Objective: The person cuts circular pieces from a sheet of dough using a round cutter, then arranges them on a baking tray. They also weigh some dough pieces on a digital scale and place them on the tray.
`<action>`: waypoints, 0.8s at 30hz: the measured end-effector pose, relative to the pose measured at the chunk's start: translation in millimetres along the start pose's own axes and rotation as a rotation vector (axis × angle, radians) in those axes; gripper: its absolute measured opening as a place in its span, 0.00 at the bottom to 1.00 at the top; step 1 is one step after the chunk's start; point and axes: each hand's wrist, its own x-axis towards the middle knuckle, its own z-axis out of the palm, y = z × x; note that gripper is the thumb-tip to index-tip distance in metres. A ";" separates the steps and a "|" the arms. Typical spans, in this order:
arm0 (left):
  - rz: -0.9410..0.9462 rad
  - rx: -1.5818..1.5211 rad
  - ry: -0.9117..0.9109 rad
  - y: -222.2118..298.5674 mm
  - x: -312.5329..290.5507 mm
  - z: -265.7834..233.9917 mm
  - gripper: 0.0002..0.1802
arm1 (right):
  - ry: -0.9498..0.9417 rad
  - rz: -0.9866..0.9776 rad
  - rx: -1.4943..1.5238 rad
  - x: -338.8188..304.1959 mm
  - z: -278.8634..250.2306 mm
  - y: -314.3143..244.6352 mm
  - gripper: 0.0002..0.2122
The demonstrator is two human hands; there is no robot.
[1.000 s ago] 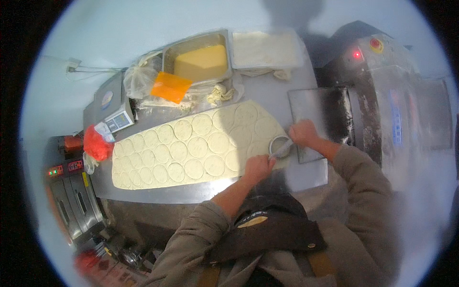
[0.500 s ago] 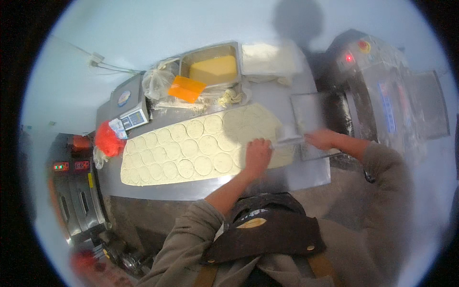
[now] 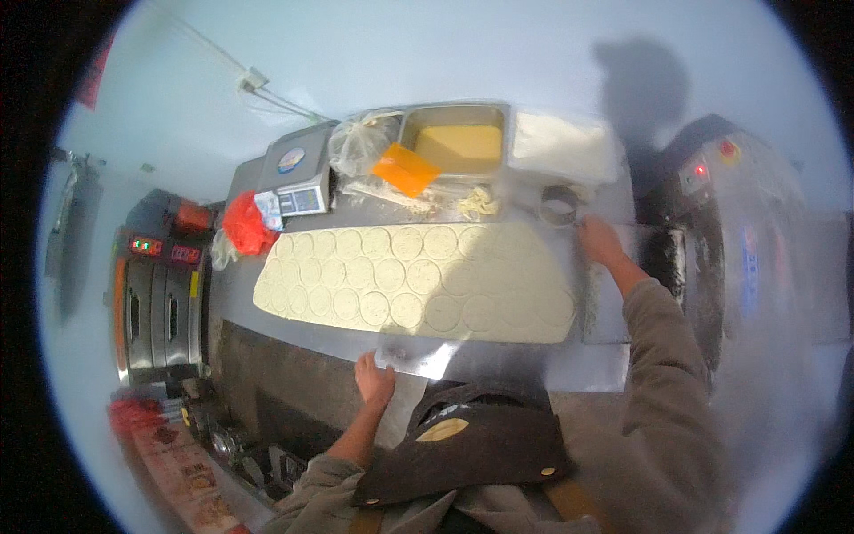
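Note:
A long sheet of pale dough (image 3: 405, 276) lies on the metal table, marked all over with rows of pressed circles; my shadow covers its right part. Beyond the dough's right end, my right hand (image 3: 601, 240) is closed on the lower right edge of a dark round ring cutter (image 3: 559, 206), which is slightly blurred. My left hand (image 3: 375, 379) is at the table's front edge, below the dough. Its fingers are apart, with nothing seen in them.
Along the back are a scale (image 3: 301, 173), a clear plastic bag (image 3: 363, 144), an orange scraper (image 3: 406, 169), dough scraps (image 3: 479, 203), a metal pan with yellow contents (image 3: 454, 109) and a white-filled tray (image 3: 559, 142). A red bag (image 3: 248, 224) sits left; a machine (image 3: 712, 191) stands right.
My left hand has come off the dough, down and left to the front edge. My right hand has moved toward the back of the table with the ring cutter. The view has shifted.

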 end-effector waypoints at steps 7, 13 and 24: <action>-0.545 0.002 -0.156 -107.2 -103.1 15.9 0.29 | 0.309 0.087 -0.032 12.7 37.2 -5.5 0.16; -0.775 -0.219 -0.020 -185.9 -42.0 4.3 0.27 | 0.418 0.290 -0.272 -49.7 96.6 -23.9 0.20; -0.621 -0.285 0.234 -411.0 265.3 -93.6 0.29 | -0.099 0.433 -0.515 -247.4 145.4 -76.4 0.17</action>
